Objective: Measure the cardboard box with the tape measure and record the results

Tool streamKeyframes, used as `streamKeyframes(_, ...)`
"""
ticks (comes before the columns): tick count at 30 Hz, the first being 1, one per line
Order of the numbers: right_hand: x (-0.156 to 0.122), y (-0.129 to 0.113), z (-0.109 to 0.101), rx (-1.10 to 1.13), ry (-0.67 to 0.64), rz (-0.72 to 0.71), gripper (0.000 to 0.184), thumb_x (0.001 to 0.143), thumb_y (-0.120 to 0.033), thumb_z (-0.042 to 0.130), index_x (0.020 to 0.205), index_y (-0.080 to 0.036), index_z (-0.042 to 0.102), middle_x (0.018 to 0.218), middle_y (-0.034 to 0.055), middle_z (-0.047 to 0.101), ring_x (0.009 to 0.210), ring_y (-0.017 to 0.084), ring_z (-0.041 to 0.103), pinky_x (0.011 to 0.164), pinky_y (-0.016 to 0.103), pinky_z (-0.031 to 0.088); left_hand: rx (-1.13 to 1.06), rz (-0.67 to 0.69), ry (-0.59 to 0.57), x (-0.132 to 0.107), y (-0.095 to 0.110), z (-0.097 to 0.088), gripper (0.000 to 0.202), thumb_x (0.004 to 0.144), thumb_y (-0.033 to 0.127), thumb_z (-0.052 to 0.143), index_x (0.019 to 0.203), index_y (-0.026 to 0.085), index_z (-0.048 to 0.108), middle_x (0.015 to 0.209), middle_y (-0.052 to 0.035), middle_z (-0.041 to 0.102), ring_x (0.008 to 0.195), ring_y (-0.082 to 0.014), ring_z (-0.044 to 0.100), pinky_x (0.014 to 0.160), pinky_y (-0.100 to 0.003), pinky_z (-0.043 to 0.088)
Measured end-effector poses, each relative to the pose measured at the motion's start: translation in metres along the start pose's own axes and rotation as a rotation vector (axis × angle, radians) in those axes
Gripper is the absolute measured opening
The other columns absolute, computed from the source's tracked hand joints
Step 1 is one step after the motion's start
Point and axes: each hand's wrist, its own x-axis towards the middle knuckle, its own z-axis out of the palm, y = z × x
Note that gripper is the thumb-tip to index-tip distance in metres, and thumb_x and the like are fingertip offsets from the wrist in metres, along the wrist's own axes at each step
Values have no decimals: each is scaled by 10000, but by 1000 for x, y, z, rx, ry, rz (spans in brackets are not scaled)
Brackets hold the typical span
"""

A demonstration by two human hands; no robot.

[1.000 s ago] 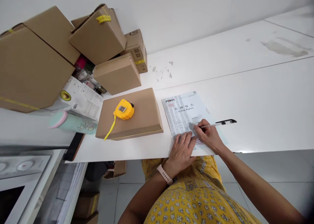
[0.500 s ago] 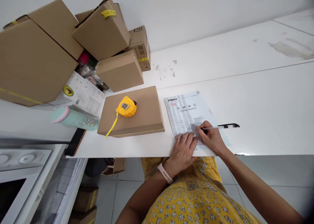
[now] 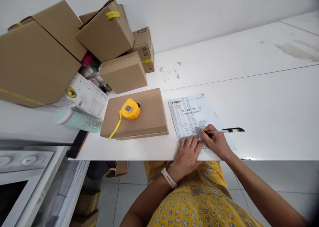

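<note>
A printed paper sheet (image 3: 190, 115) lies on the white table (image 3: 261, 101) near its front edge. My left hand (image 3: 186, 155) lies flat on the sheet's lower part, fingers stretched out, a pale watch on the wrist. My right hand (image 3: 216, 141) pinches a pen (image 3: 228, 130) with its tip on the sheet, the pen's black cap end pointing right. A flat cardboard box (image 3: 137, 115) lies left of the sheet. On it sits a yellow tape measure (image 3: 129, 109) with a yellow strap hanging over the box's front.
Several cardboard boxes (image 3: 50, 51) are stacked at the back left against the wall. In front of them lie a white carton (image 3: 86, 96), a mint bottle (image 3: 77, 120) on its side and a dark phone (image 3: 77, 143). A white appliance (image 3: 22, 174) stands lower left.
The view has shifted slightly. My right hand and the pen have edged a little to the right along the sheet; my left hand stays flat on the paper.
</note>
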Motion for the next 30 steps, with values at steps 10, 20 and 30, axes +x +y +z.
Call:
streamKeyframes(10,1,-3,-1,-12,16,-22,349,889,-473,649,677,-247,489,548,-49,432,492,118,388,461,272,313,-4,-4,-16,0,0,-1,680,1019,513,515,1536,87,400,1601,-185,465,1472,-325,403,1226,-502,302)
streamKeyframes(20,0,-4,-1,8,24,10,438,903,-581,659,684,-250,475,542,-50,411,488,116,373,449,265,307,7,-8,-40,1,1,-6,669,1016,498,526,1528,83,412,1601,-180,466,1472,-323,402,1230,-490,302)
streamKeyframes(30,0,4,-1,9,13,23,372,907,-500,652,693,-247,483,560,-50,433,497,120,392,468,272,326,19,-5,-19,0,1,-2,681,1016,507,530,1535,84,407,1603,-175,455,1467,-325,396,1237,-483,285)
